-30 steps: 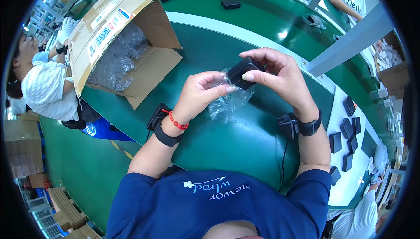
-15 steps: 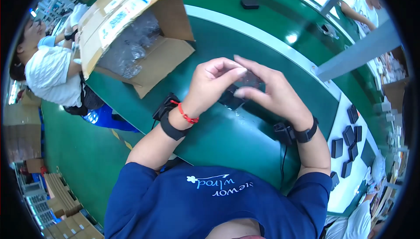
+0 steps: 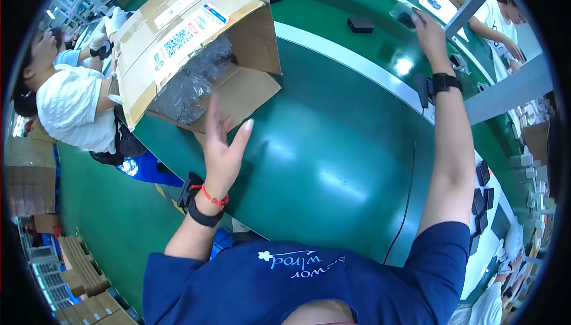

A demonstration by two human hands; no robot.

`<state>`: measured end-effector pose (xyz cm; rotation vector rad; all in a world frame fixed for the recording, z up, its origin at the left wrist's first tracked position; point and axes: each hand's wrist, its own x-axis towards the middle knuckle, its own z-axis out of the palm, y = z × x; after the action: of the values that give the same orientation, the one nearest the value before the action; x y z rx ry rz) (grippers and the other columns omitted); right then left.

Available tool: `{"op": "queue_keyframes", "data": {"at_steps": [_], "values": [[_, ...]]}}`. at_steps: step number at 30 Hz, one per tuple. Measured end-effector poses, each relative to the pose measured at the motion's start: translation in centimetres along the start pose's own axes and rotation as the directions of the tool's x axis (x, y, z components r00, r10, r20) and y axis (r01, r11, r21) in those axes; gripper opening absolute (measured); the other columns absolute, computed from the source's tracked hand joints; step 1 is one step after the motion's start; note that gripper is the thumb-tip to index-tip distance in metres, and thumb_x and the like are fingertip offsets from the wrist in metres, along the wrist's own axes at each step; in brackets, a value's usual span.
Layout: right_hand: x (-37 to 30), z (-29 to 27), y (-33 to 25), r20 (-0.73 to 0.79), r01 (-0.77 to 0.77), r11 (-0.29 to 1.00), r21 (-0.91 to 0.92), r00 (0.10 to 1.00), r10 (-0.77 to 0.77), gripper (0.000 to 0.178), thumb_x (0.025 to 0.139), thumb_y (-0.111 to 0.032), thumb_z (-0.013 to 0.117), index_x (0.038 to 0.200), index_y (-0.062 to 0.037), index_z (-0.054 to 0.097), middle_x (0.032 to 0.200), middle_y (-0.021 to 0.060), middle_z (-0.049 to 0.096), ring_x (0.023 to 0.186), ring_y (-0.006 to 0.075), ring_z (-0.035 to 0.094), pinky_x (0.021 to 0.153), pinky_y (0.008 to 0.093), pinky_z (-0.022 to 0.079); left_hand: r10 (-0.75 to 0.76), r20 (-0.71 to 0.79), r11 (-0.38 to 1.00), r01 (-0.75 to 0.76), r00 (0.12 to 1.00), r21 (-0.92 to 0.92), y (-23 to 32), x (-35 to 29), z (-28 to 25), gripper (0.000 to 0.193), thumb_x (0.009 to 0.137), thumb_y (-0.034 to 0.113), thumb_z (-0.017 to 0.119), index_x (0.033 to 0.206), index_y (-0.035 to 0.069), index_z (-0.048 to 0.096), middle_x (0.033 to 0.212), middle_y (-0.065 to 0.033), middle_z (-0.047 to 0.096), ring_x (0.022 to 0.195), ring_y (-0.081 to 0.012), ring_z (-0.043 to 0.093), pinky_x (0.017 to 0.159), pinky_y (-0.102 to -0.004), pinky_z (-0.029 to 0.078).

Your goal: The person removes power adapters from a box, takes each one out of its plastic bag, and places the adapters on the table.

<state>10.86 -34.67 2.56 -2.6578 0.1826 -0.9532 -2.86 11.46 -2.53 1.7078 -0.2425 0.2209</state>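
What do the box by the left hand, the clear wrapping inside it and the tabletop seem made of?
Cardboard box: matte brown, probably corrugated, with visible folds.
Clear wrapping: thin glossy plastic film, judging by crinkles and glints.
Green tabletop: perhaps vinyl or rubber, smooth with soft reflections.

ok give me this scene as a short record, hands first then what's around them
left hand: open, fingers spread before the cardboard box; touching unclear
right hand: stretched across the far green surface, fingertips at a clear bag with something dark inside; grip unclear
box contents: crumpled clear plastic
lone item: black block, on the far green surface
right side: several black pieces on a white surface
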Motion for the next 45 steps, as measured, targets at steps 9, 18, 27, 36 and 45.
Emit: {"op": "queue_keyframes", "data": {"at_steps": [9, 18, 27, 36, 45], "values": [[1.0, 12.7, -1.1, 0.263, 0.342, 0.913, -0.221, 0.923, -0.282, 0.061, 0.075, 0.007, 0.047, 0.133, -0.0094, 0.043, 0.135, 0.0187, 0.042, 0.123, 0.0357, 0.043, 0.101, 0.0410, 0.038, -0.052, -0.103, 0.987, 0.036, 0.993, -0.156, 0.1, 1.4, -0.3, 0.085, 0.085, 0.007, 0.061, 0.146, 0.003, 0.003, 0.150, -0.0159, 0.018, 0.139, -0.0262, 0.018, 0.109, -0.0399, 0.024], [-2.0, 8.1, -2.8, 0.549, 0.070, 0.997, 0.043, 0.832, -0.082, 0.058, 0.070, 0.006, 0.054, 0.125, -0.0062, 0.046, 0.118, 0.0176, 0.049, 0.106, 0.0344, 0.053, 0.094, 0.0367, 0.043, -0.323, -0.166, 0.798, 0.173, 0.932, -0.578, -0.6, 4.2, 0.7, 0.058, 0.092, 0.007, 0.051, 0.142, -0.002, 0.024, 0.144, -0.0140, 0.030, 0.130, -0.0195, 0.033, 0.107, -0.0352, 0.027], [-11.3, -2.3, -10.0, 0.635, -0.609, 0.368, 0.703, 0.770, 0.062, 0.059, 0.071, -0.013, 0.075, 0.123, -0.0068, 0.048, 0.108, 0.0056, 0.054, 0.090, 0.0151, 0.058, 0.081, 0.0262, 0.048, -0.143, 0.261, 0.915, 0.229, 0.955, -0.333, 0.8, -1.1, 3.6, 0.050, 0.090, 0.006, 0.056, 0.137, 0.000, 0.037, 0.109, -0.0081, 0.062, 0.101, -0.0107, 0.055, 0.090, -0.0268, 0.042], [-16.5, -6.4, -13.0, 0.671, -0.681, 0.016, 0.732, 0.717, -0.187, 0.060, 0.070, -0.014, 0.077, 0.122, -0.0028, 0.049, 0.111, 0.0090, 0.056, 0.095, 0.0180, 0.058, 0.083, 0.0284, 0.049, 0.002, 0.260, 0.850, 0.136, 0.966, -0.509, 2.3, -0.7, 6.5, 0.037, 0.089, 0.001, 0.056, 0.125, -0.001, 0.048, 0.104, -0.0098, 0.063, 0.095, -0.0123, 0.059, 0.084, -0.0256, 0.046], [-18.1, -5.6, -13.6, 0.650, -0.697, -0.026, 0.717, 0.682, -0.334, 0.045, 0.077, -0.017, 0.072, 0.116, -0.0024, 0.053, 0.112, 0.0106, 0.059, 0.101, 0.0187, 0.060, 0.081, 0.0295, 0.050, -0.078, 0.483, 0.717, 0.385, 0.872, -0.581, 2.0, -1.2, 7.5, 0.021, 0.091, 0.008, 0.056, 0.110, 0.001, 0.053, 0.098, -0.0086, 0.064, 0.091, -0.0130, 0.060, 0.078, -0.0247, 0.047]]}}
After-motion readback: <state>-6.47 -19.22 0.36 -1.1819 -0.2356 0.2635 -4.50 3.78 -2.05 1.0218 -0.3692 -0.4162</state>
